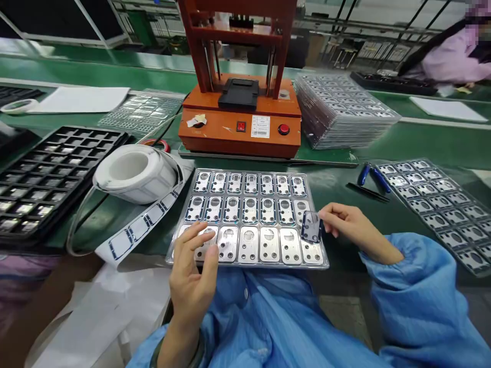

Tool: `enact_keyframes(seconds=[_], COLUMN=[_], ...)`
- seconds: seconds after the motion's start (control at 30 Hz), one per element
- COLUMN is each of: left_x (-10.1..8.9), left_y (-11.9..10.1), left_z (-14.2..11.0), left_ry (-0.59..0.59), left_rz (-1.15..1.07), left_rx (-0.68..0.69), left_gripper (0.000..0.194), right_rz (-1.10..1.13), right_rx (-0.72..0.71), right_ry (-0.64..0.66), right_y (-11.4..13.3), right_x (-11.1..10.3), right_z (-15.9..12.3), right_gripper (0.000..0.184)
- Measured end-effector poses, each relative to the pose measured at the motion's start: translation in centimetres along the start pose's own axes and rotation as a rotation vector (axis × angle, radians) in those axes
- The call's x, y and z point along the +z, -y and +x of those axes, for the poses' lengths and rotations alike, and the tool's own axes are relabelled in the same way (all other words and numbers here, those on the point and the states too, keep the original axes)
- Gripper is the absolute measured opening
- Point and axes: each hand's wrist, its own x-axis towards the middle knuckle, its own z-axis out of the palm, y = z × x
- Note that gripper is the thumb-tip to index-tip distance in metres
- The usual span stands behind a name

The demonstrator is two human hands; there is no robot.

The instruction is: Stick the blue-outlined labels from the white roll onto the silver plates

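Pinched between the thumb and fingers of the right hand [347, 222] is a small clear piece with a dark blue border [311, 228], raised at a tilt over the right end of the clear tray [324, 260]. The left hand [194, 271] is open and empty, its fingers spread over the left end of the tray's near row; whether they touch it cannot be told. Silver plates [248, 245] fill the tray in three rows of seven. Those in the far row and most in the middle row have dark blue borders, while the visible ones in the near row look bare.

Just left of the tray sits a white roll [134, 174], its strip of blue-bordered labels [141, 225] running toward the front edge of the green counter [337, 179]. Farther left lies a black compartment tray [49, 176] holding shiny parts. To the right are a blue-handled tool [374, 176], dark tweezers [367, 192] and a second clear tray [441, 204] of bordered plates.

Beyond the middle tray stands an orange press [240, 122], with a tall stack of clear trays [343, 110] beside its right side. Past that, at the upper right, is another person in a pink garment [448, 59].
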Motion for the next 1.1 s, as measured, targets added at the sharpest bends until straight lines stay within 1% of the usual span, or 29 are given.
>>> enact_keyframes(seconds=[0.07,0.13,0.2,0.3,0.37,0.4,0.47,0.5,0.53,0.6,0.67,0.7,0.73,0.77,0.8,0.83,0.9,0.97,1.03,1.1], left_x=[-0.1,-0.3,-0.7,-1.5,-2.0,-2.2,-2.6,-2.7,-2.8,-3.0,-3.3,-3.5,-3.7,-4.0,-4.4,-4.7,-5.5,-6.1,-6.5,-6.8], left_y=[-0.1,0.0,0.2,0.4,0.6,0.7,1.1,1.3,1.5,2.0,2.6,3.0,3.4,3.9,4.4,5.0,6.1,7.2,8.1,8.9], left_z=[-0.1,-0.2,-0.5,-0.9,-1.2,-1.3,-1.6,-1.7,-1.9,-2.0,-2.0,-2.0,-1.9,-1.8,-1.8,-1.7,-1.7,-1.8,-2.0,-2.4], left_ry=[0.006,-0.006,-0.028,-0.034,-0.027,-0.028,-0.06,-0.098,-0.145,-0.251,-0.368,-0.432,-0.499,-0.563,-0.612,-0.64,-0.668,-0.698,-0.723,-0.737], left_rz=[0.004,0.002,-0.001,0.0,0.013,0.021,0.011,-0.003,-0.015,-0.015,0.009,0.018,0.027,0.04,0.061,0.088,0.151,0.223,0.292,0.318], left_rx=[0.006,-0.012,-0.059,-0.154,-0.171,-0.163,-0.179,-0.207,-0.24,-0.286,-0.267,-0.241,-0.214,-0.19,-0.174,-0.173,-0.202,-0.239,-0.282,-0.341], left_gripper=[0.02,0.019,0.016,0.013,0.013,0.013,0.017,0.021,0.026,0.031,0.031,0.032,0.033,0.035,0.036,0.036,0.039,0.044,0.048,0.051], right_rz=[-0.03,-0.114,-0.239,-0.407,-0.471,-0.491,-0.559,-0.622,-0.698,-0.818,-0.84,-0.814,-0.771,-0.741,-0.726,-0.707,-0.68,-0.665,-0.665,-0.671], right_rx=[-0.035,-0.065,-0.113,-0.216,-0.345,-0.434,-0.628,-0.688,-0.713,-0.702,-0.752,-0.815,-0.889,-0.934,-0.971,-0.986,-1.049,-1.127,-1.207,-1.281], right_ry=[-0.072,-0.097,-0.134,-0.278,-0.358,-0.364,-0.288,-0.217,-0.162,-0.105,-0.154,-0.217,-0.29,-0.355,-0.415,-0.429,-0.37,-0.249,-0.142,-0.061], right_y=[0.0,0.0,-0.1,-0.4,-0.8,-1.0,-1.8,-2.2,-2.6,-3.2,-3.1,-2.7,-2.1,-1.3,-0.4,0.5,2.4,4.0,5.0,5.6], right_x=[0.0,0.0,0.1,0.6,0.9,1.1,1.3,1.4,1.4,1.5,1.5,1.5,1.5,1.5,1.6,1.8,2.3,3.3,4.5,6.0], right_z=[0.9,1.9,2.8,3.1,2.6,2.3,1.4,1.0,0.6,0.0,-0.3,-0.4,-0.4,-0.4,-0.3,-0.1,0.6,1.8,3.3,4.7], right_gripper=[0.036,0.036,0.036,0.032,0.027,0.025,0.022,0.024,0.029,0.035,0.034,0.031,0.029,0.03,0.034,0.036,0.035,0.03,0.026,0.022])
